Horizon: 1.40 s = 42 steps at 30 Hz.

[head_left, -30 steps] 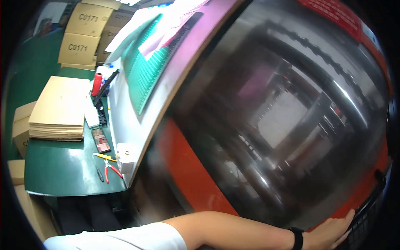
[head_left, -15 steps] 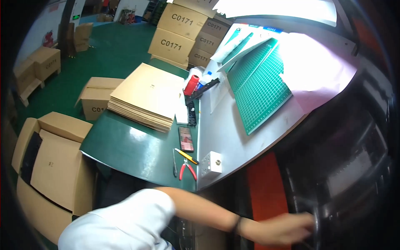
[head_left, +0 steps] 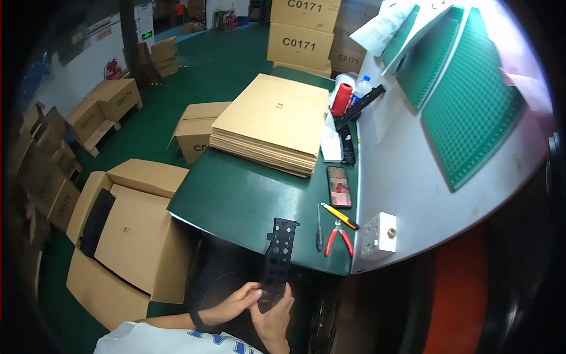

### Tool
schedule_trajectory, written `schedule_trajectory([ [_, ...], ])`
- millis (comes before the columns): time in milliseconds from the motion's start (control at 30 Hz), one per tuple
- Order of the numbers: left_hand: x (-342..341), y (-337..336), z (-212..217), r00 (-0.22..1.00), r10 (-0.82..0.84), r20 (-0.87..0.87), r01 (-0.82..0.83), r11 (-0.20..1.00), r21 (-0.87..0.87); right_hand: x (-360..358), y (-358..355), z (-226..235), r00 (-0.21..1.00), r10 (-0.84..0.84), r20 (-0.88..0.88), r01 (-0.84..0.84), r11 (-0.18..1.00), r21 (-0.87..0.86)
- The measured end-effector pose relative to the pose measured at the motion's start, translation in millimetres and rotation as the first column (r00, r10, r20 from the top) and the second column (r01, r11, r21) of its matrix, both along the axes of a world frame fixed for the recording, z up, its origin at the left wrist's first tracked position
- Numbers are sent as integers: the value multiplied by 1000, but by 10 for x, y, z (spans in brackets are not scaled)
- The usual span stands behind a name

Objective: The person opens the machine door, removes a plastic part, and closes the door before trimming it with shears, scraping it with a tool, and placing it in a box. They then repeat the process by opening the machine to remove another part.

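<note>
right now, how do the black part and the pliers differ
The black part is a long strip with many round holes; the pliers have two red handles spread apart. The black part is held up in the right hand, with the left hand close against its lower end; the pliers lie on the green table.

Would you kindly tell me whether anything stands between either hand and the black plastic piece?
Nothing visible does: the left hand and the right hand are both at the near end of the black plastic piece, and no other object shows between them and it.
</note>
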<state>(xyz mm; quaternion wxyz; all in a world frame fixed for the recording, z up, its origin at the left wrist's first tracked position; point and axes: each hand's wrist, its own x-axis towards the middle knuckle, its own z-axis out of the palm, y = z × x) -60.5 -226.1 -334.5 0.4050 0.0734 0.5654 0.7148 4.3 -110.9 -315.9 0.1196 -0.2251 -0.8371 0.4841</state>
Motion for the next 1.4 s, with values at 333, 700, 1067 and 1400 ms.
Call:
schedule_trajectory([
  [333, -251, -240, -273, 952, -57, 301, 46, 998, 45, -219, 278, -88, 976, 184, 113, -168, 976, -139],
  [700, -560, -425, -259, 914, -275, 298, 212, 951, 225, -1222, 273, -116, 996, 64, -56, -82, 531, -844],
  [1067, -692, -492, -266, 927, -206, 314, 117, 953, 281, -1673, 569, -363, 985, 140, -102, -159, 502, -850],
  [1400, -786, -494, -147, 946, -191, 262, 79, 920, 384, -2040, 703, -284, 980, 147, -137, -191, 468, -863],
])
